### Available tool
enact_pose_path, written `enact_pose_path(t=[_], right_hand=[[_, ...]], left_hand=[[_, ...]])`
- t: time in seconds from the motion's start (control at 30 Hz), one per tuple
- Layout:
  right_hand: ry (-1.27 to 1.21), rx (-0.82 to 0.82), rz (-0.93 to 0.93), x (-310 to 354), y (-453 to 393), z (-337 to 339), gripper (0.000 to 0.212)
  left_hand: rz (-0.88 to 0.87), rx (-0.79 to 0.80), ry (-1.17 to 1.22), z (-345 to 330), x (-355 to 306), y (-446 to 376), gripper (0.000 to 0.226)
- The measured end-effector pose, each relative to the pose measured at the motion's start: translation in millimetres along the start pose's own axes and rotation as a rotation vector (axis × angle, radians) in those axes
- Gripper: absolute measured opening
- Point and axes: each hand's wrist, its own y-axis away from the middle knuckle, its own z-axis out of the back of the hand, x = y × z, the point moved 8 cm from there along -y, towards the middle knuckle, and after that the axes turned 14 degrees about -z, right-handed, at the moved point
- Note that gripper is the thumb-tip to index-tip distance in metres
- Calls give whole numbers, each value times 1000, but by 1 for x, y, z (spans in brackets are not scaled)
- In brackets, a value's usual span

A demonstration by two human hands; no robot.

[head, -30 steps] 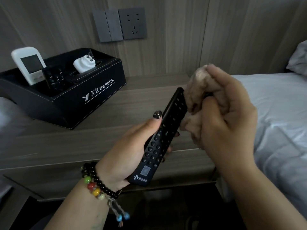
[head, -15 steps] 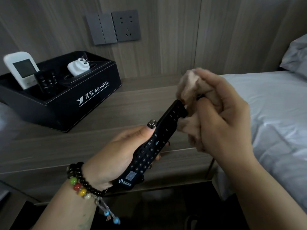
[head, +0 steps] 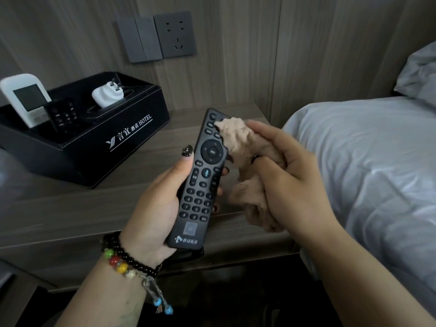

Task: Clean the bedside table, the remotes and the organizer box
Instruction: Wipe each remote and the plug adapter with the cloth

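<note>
Organizer box [head: 99, 147] sits at the left rear of the bedside table [head: 70, 208], whose front and right stretch toward the bed [head: 354, 161] is bare. Since earlier the black remote [head: 200, 180] has turned button-face up. Left hand [head: 155, 208] grips its lower half above the table's front edge; right hand [head: 290, 185] clutches a bunched beige cloth [head: 238, 142] against its top buttons.

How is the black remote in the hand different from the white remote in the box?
The black remote is long and slim; the white remote is wider with rounded corners. The black remote is covered in buttons, while the white remote shows a dark screen. The left hand holds the black remote as the cloth touches its top; the white remote stands leaning in the black box. Both are remotes.
</note>
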Motion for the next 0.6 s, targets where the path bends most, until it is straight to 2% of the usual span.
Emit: enact_pose_path(t=[0.07, 0.13, 0.27, 0.4, 0.47, 0.6], right_hand=[[35, 22, 39, 3, 8, -13, 53], [93, 69, 130, 9, 18, -28, 56], [295, 97, 344, 17, 38, -49, 55], [387, 207, 400, 14, 51, -67, 59], [416, 278, 441, 15, 57, -75, 64], [451, 364, 531, 17, 66, -80, 60]], left_hand=[[-30, -99, 99, -5, -4, 4, 50], [-47, -231, 231, -2, 1, 11, 48], [-33, -282, 363, -8, 6, 20, 50], [7, -417, 469, 3, 8, 16, 52], [-57, -461, 492, 17, 2, 12, 49], [-197, -496, 580, 43, -14, 3, 44]])
